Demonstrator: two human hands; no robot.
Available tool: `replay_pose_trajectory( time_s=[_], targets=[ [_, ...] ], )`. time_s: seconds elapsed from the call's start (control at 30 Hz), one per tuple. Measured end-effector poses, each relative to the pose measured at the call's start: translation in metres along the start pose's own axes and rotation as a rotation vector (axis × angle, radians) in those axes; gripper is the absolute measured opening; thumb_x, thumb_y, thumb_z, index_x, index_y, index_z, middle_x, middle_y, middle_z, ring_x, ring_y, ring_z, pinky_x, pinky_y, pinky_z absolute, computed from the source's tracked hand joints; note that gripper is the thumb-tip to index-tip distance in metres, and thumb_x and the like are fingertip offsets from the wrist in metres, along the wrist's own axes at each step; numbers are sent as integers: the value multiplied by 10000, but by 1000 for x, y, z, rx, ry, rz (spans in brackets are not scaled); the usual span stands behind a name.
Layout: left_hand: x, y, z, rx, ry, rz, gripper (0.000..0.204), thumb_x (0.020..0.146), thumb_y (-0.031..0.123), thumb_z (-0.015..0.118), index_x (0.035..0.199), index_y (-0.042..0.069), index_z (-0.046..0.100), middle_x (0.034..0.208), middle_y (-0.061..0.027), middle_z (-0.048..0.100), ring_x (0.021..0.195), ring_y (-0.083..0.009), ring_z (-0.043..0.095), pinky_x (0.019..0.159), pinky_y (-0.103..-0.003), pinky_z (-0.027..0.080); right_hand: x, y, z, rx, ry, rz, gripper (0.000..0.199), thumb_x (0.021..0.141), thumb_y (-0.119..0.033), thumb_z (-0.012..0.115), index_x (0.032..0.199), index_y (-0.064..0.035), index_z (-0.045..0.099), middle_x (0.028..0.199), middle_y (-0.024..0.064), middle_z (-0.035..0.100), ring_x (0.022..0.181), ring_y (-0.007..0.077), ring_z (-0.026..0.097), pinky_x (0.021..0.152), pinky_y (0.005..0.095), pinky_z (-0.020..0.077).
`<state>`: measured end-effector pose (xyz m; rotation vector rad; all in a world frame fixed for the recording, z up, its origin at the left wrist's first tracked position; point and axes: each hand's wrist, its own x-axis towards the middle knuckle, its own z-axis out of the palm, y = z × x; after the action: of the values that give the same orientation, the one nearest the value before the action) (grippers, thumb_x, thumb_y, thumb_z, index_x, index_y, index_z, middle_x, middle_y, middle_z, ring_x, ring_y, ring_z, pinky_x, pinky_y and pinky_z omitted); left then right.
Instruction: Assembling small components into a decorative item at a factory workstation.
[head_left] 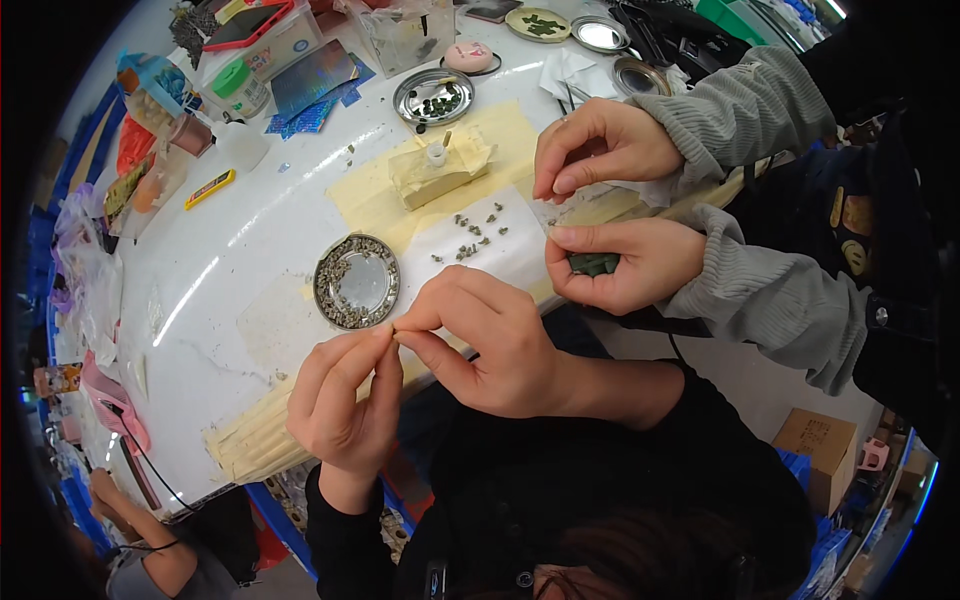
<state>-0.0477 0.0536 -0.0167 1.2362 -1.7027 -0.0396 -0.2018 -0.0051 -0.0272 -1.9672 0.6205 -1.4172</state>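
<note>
My left hand [345, 400] and my right hand [490, 345] meet just below a round metal tin [392, 262]. Thumb and forefinger of each are pinched together, tips nearly touching. Whatever they hold is too small to make out. Small grey-brown pieces [342, 303] line the inside of the tin in a ring. Several similar loose pieces [468, 250] lie on a white sheet [515, 225] beyond my right hand. A yellowish taped block [440, 182] with a small white bottle [436, 155] on it stands behind that sheet.
At the right, a co-worker's hand [640, 262] cups dark green pieces [594, 263]; their other hand [605, 150] hovers above. A metal dish [400, 97] of dark green pieces sits farther back. A yellow cutter [210, 189] lies left. Yellow tape [250, 440] covers the near edge.
</note>
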Motion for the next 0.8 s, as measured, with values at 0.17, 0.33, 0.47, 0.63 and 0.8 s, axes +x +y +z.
replay_pose_trajectory(
  time_s=[0.17,0.33,0.47,0.63,0.8],
  targets=[
    [-1,0,0,-30,15,-36,204,762,-139,694,948,-56,683,879,-145,681,772,-196,650,695,-272,525,0,-1,0,13,15,-13,100,807,13,705,879,15,636,831,104,631,729,204,624,646,278,489],
    [-6,-4,-8,-115,-16,-69,241,708,-111,744,924,-11,707,835,-129,681,714,-210,655,633,-271,509,-5,-5,-5,559,-201,484,70,913,-48,646,937,13,623,877,43,641,785,86,599,728,240,499],
    [-20,-5,-15,-195,-65,-119,182,766,-93,715,930,-21,685,838,-135,665,728,-183,616,635,-261,474,-14,-4,-1,827,-290,710,96,949,-75,614,987,12,598,908,19,628,828,59,585,765,226,495],
    [-25,-7,-14,-331,-23,-154,194,737,-95,722,912,-16,697,828,-118,671,710,-195,629,624,-263,481,-12,-5,-4,971,-362,761,97,957,-78,604,990,12,591,905,9,613,844,56,583,764,220,490],
    [-21,-1,-8,-179,-14,-115,231,703,-106,739,912,-13,708,826,-118,676,685,-203,639,596,-269,497,-12,-7,-8,686,-259,615,66,903,-45,644,924,2,603,848,54,623,765,125,613,674,248,497]
  ],
)
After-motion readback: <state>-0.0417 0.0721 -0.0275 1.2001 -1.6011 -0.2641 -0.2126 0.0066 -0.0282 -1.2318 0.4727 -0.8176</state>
